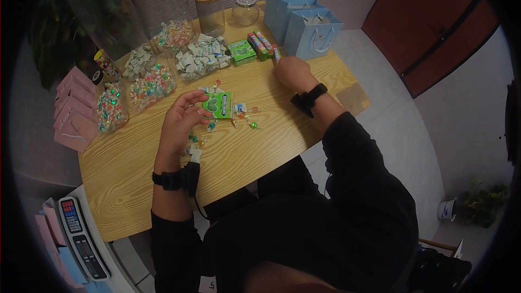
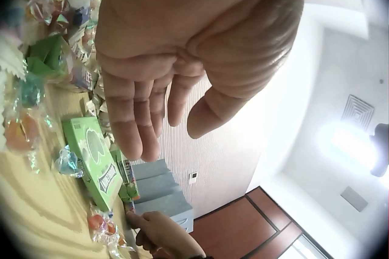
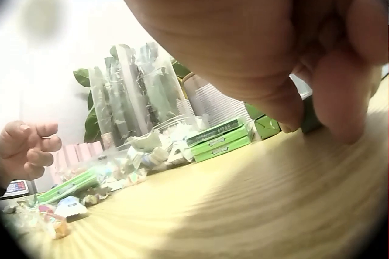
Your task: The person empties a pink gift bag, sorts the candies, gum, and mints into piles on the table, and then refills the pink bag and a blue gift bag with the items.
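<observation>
My left hand (image 1: 183, 116) hovers at the left side of a flat green gum pack (image 1: 220, 105), its fingers loosely bent with nothing in them. The left wrist view shows the palm and slack fingers, with the gum pack (image 2: 94, 162) on the table below. Several wrapped candies (image 1: 254, 125) lie around that pack. Over on the right, my right hand (image 1: 294, 74) pinches a small colourful candy pack (image 1: 277, 53) standing in front of the blue bags. In the right wrist view, the right hand's fingers (image 3: 343, 95) mostly hide this pack.
More green gum packs (image 1: 242, 52) and colourful candy packs (image 1: 260, 45) stand at the back. Bins of wrapped candies (image 1: 152, 87) line the back left. Blue gift bags (image 1: 312, 32) stand at back right, pink bags (image 1: 76, 111) at left. Two jars (image 1: 246, 12) are behind; a scale (image 1: 81, 239) sits lower left.
</observation>
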`<state>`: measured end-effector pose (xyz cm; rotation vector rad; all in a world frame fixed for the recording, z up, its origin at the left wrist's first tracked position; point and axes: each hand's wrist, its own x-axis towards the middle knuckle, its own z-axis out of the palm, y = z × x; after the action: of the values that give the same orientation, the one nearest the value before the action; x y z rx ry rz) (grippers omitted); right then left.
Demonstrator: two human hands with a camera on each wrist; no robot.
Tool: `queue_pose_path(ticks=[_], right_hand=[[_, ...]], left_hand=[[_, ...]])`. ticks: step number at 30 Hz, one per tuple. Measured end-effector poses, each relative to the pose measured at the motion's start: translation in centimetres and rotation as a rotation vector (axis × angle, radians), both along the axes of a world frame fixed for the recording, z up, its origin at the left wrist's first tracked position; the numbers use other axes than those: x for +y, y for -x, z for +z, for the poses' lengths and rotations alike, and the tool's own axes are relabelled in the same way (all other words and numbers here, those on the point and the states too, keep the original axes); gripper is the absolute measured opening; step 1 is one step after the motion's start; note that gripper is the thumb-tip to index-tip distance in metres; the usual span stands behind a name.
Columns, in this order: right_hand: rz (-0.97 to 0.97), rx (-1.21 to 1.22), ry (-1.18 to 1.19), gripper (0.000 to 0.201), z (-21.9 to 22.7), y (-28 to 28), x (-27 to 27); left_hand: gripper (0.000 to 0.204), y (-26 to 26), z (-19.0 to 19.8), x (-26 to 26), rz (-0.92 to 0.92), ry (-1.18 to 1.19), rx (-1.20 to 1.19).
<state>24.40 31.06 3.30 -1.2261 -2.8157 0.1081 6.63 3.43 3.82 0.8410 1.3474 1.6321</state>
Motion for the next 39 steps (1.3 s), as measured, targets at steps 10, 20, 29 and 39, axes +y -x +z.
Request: queue_pose_path(ticks=[10, 20, 29, 39], right_hand=[[-0.07, 0.136, -0.082, 0.023, -1.0, 1.1, 0.9], [0.041, 0.096, 0.017, 0.051, -1.7, -2.5, 0.0], [0.06, 0.002, 0.062, 0.047, 0.2, -2.2, -0.4], [0.136, -0.002, 0.074, 0.059, -0.1, -1.6, 2.6]], left_hand=[[0.041, -0.2, 0.5, -0.2, -0.021, -0.025, 0.02], [0.039, 0.0, -0.1, 0.0, -0.054, -0.008, 0.014], [0.04, 0.2, -0.4, 0.0, -0.024, 0.011, 0.033], [0.039, 0.4, -0.3, -0.1, -0.007, 0.027, 0.019]])
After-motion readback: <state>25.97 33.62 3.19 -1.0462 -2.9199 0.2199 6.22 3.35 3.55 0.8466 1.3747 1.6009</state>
